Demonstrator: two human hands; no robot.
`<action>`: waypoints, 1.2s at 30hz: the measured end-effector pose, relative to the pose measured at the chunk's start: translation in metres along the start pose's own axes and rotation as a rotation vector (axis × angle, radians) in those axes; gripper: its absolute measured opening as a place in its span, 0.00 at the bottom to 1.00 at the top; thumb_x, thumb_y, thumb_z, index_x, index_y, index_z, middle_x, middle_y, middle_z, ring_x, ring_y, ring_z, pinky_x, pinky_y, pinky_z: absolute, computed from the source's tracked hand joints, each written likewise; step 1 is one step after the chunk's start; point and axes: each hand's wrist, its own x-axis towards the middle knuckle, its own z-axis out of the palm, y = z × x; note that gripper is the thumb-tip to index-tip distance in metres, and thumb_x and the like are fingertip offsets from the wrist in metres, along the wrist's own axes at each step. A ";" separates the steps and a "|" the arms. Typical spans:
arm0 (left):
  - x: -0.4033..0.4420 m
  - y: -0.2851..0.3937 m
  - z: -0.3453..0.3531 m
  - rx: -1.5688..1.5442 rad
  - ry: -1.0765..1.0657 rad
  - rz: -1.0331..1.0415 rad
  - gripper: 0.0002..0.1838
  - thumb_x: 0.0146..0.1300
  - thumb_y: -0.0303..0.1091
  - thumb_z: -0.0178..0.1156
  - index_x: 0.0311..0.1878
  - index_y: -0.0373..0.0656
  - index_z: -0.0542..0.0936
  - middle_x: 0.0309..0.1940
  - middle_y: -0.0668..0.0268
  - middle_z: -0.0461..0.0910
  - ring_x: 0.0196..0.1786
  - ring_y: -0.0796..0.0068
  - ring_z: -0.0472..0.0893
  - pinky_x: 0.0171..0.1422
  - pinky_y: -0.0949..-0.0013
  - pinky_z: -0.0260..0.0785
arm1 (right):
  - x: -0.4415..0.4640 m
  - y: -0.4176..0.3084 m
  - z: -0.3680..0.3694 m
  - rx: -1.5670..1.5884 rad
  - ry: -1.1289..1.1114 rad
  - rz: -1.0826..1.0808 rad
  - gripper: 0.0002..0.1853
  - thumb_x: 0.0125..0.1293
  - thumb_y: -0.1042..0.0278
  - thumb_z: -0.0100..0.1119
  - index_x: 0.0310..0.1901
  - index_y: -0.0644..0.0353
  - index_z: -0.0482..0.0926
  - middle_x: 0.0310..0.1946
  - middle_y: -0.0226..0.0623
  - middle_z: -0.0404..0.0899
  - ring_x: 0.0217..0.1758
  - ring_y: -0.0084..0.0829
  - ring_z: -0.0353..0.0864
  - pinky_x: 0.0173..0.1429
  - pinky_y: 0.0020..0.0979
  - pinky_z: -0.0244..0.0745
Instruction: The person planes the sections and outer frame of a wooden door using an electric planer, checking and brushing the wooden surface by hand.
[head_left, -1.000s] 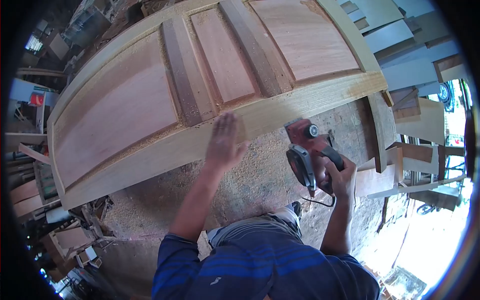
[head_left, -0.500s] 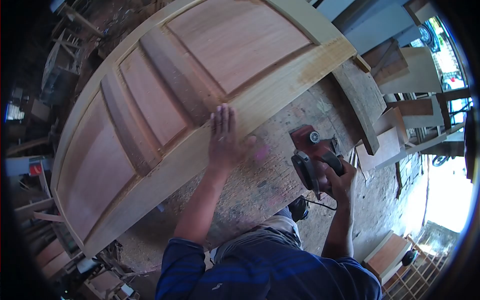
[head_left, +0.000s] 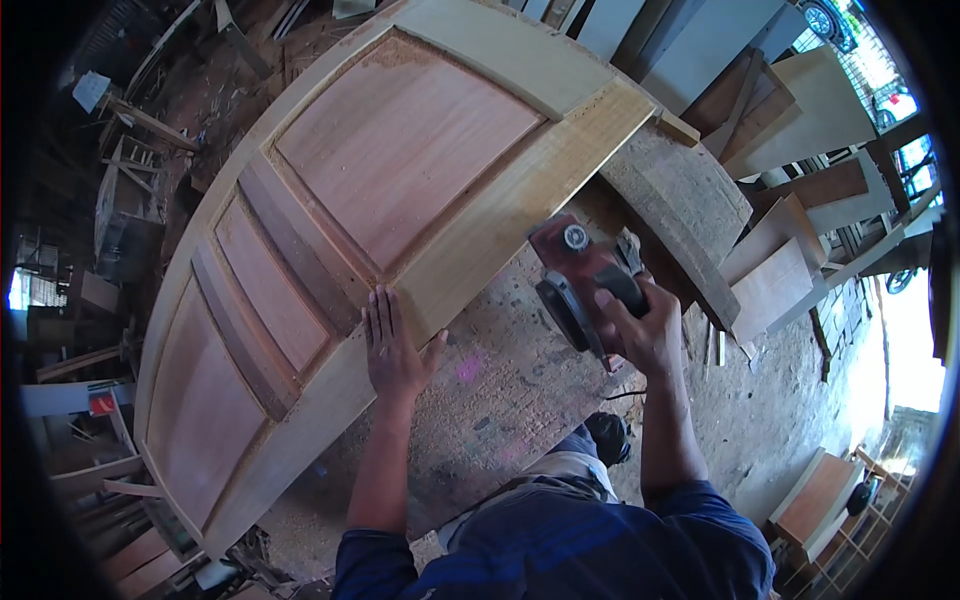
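A panelled wooden door [head_left: 420, 130] lies across the workbench, with reddish panels inside a pale frame. My left hand [head_left: 397, 362] rests flat on the door's near edge, fingers stretched out and thumb apart. In my right hand [head_left: 648, 328] is a red electric planer [head_left: 600, 285], gripped by its black rear handle. The planer's front, with its round knob, is close to the door's near edge; whether it touches the edge I cannot tell. A black cord [head_left: 625, 394] shows below the planer.
Wood shavings cover the workbench [head_left: 480, 420], which has a pink stain. A curved board [head_left: 680, 240] lies at its right end. Boards and panels [head_left: 770, 190] lean at the right. At lower right stands a small wooden piece [head_left: 815, 500]. Timber clutters the left side.
My right hand has brought the planer up toward the door's near edge. My left hand appears lower and further left in view, thumb now spread. The whole view has shifted too.
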 end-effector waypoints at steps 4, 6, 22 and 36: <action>-0.001 -0.001 0.002 -0.001 -0.020 -0.026 0.60 0.74 0.70 0.64 0.89 0.30 0.57 0.88 0.37 0.60 0.92 0.40 0.58 0.96 0.39 0.48 | 0.044 -0.029 0.007 0.011 -0.028 -0.057 0.30 0.73 0.41 0.74 0.51 0.69 0.91 0.30 0.46 0.88 0.34 0.36 0.89 0.42 0.39 0.81; -0.001 0.001 0.000 -0.026 -0.022 -0.041 0.60 0.73 0.70 0.65 0.90 0.31 0.57 0.88 0.37 0.60 0.92 0.40 0.58 0.97 0.39 0.48 | 0.064 -0.057 0.007 -0.036 -0.106 0.034 0.29 0.75 0.42 0.73 0.52 0.69 0.91 0.32 0.48 0.88 0.36 0.39 0.90 0.44 0.40 0.82; 0.001 0.008 -0.004 -0.017 0.017 -0.130 0.64 0.64 0.67 0.75 0.90 0.35 0.58 0.89 0.44 0.61 0.92 0.47 0.59 0.98 0.46 0.49 | 0.272 -0.032 -0.041 -0.325 -0.035 -0.099 0.35 0.75 0.35 0.67 0.42 0.70 0.92 0.28 0.49 0.89 0.34 0.41 0.92 0.44 0.46 0.84; 0.006 0.016 -0.003 0.015 -0.012 -0.191 0.68 0.63 0.73 0.72 0.92 0.37 0.55 0.91 0.44 0.57 0.94 0.46 0.54 0.99 0.44 0.42 | 0.345 -0.074 0.003 -0.440 -0.119 -0.227 0.31 0.77 0.37 0.65 0.53 0.63 0.93 0.44 0.60 0.93 0.54 0.56 0.94 0.62 0.51 0.84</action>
